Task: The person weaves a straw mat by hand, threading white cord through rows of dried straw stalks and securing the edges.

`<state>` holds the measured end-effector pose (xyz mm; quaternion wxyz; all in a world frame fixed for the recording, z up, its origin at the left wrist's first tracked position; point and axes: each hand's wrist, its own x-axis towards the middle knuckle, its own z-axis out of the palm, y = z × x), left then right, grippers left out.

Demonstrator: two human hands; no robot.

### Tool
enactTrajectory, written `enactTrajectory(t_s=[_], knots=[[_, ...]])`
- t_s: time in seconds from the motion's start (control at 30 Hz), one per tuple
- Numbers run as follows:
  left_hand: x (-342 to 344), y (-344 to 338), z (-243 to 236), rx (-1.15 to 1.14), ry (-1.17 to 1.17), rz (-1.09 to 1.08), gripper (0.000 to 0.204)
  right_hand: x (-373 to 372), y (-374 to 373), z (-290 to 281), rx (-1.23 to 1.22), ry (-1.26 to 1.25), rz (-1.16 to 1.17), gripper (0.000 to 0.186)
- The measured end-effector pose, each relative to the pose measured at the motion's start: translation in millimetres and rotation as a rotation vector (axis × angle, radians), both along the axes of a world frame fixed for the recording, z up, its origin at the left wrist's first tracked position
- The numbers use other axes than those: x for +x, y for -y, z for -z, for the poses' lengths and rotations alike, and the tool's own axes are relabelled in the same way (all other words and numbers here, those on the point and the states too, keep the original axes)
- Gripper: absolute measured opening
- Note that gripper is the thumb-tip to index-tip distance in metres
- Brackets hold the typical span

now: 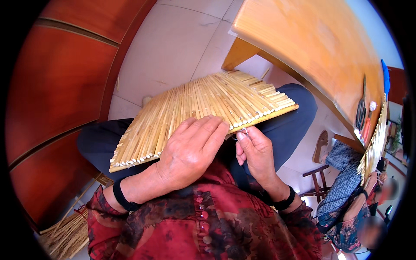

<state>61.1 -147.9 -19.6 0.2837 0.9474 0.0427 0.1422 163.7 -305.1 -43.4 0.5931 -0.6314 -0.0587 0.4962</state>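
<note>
A mat of pale yellow plant stalks (pixel 190 97), laid side by side, rests across my lap. One long stalk (pixel 271 116) runs crosswise along its near right edge. My left hand (pixel 195 141) is closed on the near edge, its fingers together over the stalk ends and its thumb out of sight. Just right of it, below the crosswise stalk, my right hand (pixel 255 151) pinches a thin shiny looped strand (pixel 243 131) between thumb and forefinger. Whether that strand is thread or wire I cannot tell.
A wooden table (pixel 303 39) stands at the right, with dark scissors (pixel 360 110) near its edge. Red-brown cabinets (pixel 60 78) line the left. A bundle of stalks (pixel 65 236) lies at lower left. Another person (pixel 346 216) at far right holds a similar mat (pixel 375 138).
</note>
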Motion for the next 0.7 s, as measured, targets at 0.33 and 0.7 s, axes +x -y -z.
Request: enactTrajectory(t_s=[0.33, 0.7], knots=[[0, -2, -1, 0.052, -0.083, 0.045, 0.042, 3, 3, 3, -0.009, 0.051, -0.105, 0.019], [12, 3, -6, 0.074, -0.124, 0.010, 0.044, 4, 3, 3, 0.027, -0.029, -0.068, 0.017]])
